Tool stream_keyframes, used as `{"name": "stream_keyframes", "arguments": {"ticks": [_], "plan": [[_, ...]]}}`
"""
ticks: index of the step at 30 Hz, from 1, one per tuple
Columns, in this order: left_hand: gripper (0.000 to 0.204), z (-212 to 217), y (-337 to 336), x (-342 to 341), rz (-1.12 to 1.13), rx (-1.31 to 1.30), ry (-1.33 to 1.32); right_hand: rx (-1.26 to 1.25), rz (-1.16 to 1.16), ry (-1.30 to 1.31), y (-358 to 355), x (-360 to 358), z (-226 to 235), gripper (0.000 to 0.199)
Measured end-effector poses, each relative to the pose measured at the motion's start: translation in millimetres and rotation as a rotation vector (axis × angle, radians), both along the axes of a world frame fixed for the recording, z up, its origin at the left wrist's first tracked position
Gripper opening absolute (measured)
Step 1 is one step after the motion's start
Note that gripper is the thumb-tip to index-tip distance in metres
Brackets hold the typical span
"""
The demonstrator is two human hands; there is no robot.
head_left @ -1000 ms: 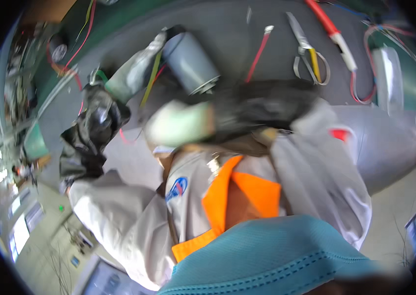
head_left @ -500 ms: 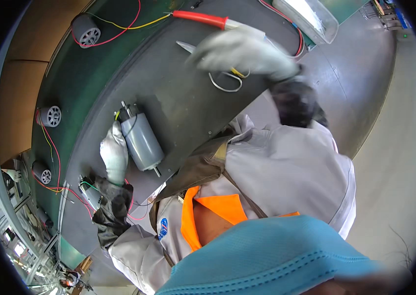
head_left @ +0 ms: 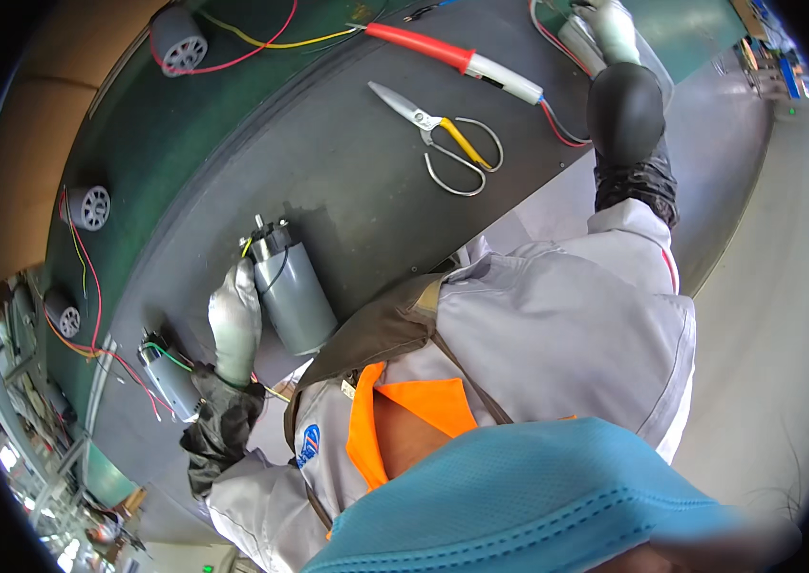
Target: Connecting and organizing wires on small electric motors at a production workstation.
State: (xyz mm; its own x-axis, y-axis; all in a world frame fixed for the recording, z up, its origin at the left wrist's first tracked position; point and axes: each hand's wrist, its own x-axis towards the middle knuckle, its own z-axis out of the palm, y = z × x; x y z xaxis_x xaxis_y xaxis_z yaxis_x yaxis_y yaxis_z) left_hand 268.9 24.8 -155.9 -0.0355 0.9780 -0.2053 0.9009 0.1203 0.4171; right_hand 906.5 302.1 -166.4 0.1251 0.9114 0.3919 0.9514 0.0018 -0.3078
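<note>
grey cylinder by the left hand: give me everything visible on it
The grey motor is a smooth, metal-looking cylinder lying on its side on the dark mat, near the mat's front edge. Its far end carries a darker cap with small terminals and thin wires, one yellow. The gloved left hand rests against its left side, fingers along the body. Nothing else touches it.

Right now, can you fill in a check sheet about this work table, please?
Surface: dark grey mat over a green bench top.
Job's things: grey metal cylinder motor, lying on the mat.
Clutter: steel scissors with yellow-lined handles; red-handled soldering iron; small grey motors.
Hands: left gloved hand rests against the motor's side; right gloved hand reaches to the far edge, grasp unclear.
Cables: red and yellow wires trail across the bench.
Surroundings: grey floor on the right.
</note>
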Motion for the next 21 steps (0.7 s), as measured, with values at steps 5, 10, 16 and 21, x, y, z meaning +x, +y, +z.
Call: {"name": "stream_keyframes", "arguments": {"ticks": [5, 10, 16, 21], "plan": [[0.055, 20, 14, -1, 0.081, -0.336, -0.18, 0.004, 0.127, 0.547, -58, -43, 33, 0.031], [0.054, 42, 20, -8, 0.156, -0.587, -0.41, -0.266, 0.55, 1.368, -164, -175, 13, 0.034], [0.045, 49, 16, -7, 0.186, -0.625, -0.441, -1.076, 0.842, 1.765, -229, -365, -30, 0.023], [0.054, 44, 8, -13, 0.202, -0.692, -0.582, -0.06, 1.439, 0.464, -238, -405, -53, 0.025]]}}
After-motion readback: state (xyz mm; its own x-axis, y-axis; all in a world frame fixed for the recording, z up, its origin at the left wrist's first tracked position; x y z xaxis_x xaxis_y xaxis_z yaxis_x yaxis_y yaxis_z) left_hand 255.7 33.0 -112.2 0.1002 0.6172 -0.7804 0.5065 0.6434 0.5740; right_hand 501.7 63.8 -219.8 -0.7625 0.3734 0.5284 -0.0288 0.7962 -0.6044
